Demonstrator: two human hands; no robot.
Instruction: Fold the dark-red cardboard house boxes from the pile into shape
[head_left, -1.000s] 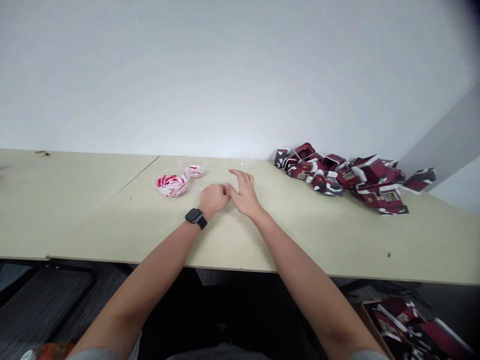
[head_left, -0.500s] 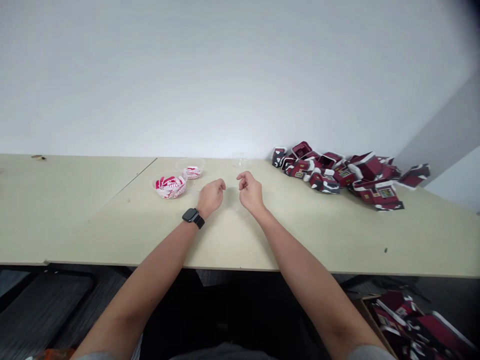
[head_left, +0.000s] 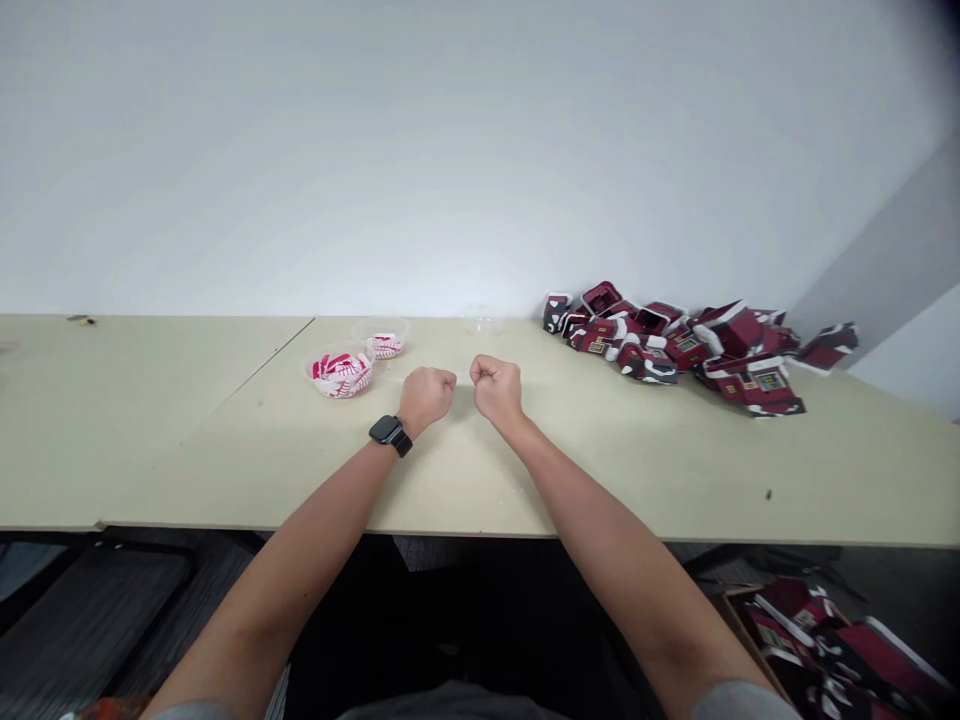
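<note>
My left hand (head_left: 427,397), with a black watch (head_left: 390,433) on its wrist, is curled into a fist above the pale table (head_left: 465,480). Facing it across a small gap, my right hand (head_left: 496,388) is also a fist. Nothing shows in either hand. Left of my left hand sits a clear bowl (head_left: 308,368) with red and white pieces (head_left: 341,374). Behind it a second clear bowl (head_left: 401,325) holds similar white and red pieces (head_left: 385,346). A clear, empty-looking container (head_left: 482,322) stands beyond my hands near the wall.
A pile of dark red, black and white pieces (head_left: 667,340) lies at the table's back right. More such pieces (head_left: 847,650) fill a box on the floor at lower right. A small dark bit (head_left: 768,495) lies near the right front. A dark chair (head_left: 90,610) stands at lower left.
Both hands have closed from loosely curled fingers into fists, and they are slightly closer together. The view has shifted a little.
</note>
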